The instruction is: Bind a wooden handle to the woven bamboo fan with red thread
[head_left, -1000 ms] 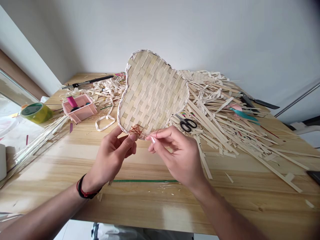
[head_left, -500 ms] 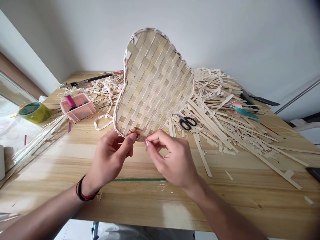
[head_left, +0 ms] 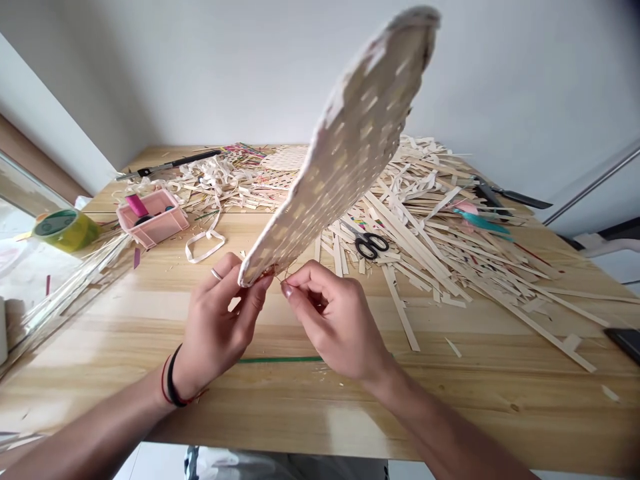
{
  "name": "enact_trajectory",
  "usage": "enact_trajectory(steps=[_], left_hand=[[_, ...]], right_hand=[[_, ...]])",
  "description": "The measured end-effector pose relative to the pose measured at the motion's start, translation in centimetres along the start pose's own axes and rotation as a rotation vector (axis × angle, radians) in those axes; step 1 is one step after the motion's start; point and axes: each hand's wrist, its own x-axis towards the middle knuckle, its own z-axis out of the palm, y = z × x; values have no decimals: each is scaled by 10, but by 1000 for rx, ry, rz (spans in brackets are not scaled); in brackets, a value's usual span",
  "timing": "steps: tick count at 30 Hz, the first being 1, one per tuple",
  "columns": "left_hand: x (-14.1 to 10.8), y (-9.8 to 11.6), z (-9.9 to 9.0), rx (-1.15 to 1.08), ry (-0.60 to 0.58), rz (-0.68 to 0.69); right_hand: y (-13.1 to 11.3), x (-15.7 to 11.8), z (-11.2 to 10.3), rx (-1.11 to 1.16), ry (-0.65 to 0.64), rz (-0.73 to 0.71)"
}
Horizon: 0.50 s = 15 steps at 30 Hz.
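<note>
Holding up a woven bamboo fan (head_left: 350,153), the person keeps it high above a wooden table (head_left: 320,413). The fan is strongly tilted, so it shows almost edge-on from here, with its wide end up in the air and its lower edge near the hands.

The left hand (head_left: 217,320) pinches this lower edge between the thumb and the fingers. It has a ring (head_left: 216,274) on one finger and thin dark bands (head_left: 173,385) around the wrist. The right hand (head_left: 335,320) is just beside it, with the fingers curled and the thumb and first finger pressed together. They seem to pinch a thin brown thread (head_left: 283,272) at the fan's edge, but the thread is too fine to see well.

On the table, to the left, stand a pink box (head_left: 153,223) and a roll of green tape (head_left: 65,230). A long knife (head_left: 170,163) lies behind them. A big pile of pale bamboo strips (head_left: 430,227) covers the right side, and black scissors (head_left: 367,243) lie on it. A thin green strip (head_left: 280,359) lies on the wood, under the hands.
</note>
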Motion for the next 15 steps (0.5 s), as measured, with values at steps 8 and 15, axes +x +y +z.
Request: enact_trajectory(steps=[8,15], left_hand=[[-3,-4,0,152,-13,200],[-5,-5,2,178,-19,200]], right_hand=[[3,-2,6,62,36,40],[5,-4,11,-9,79,1]])
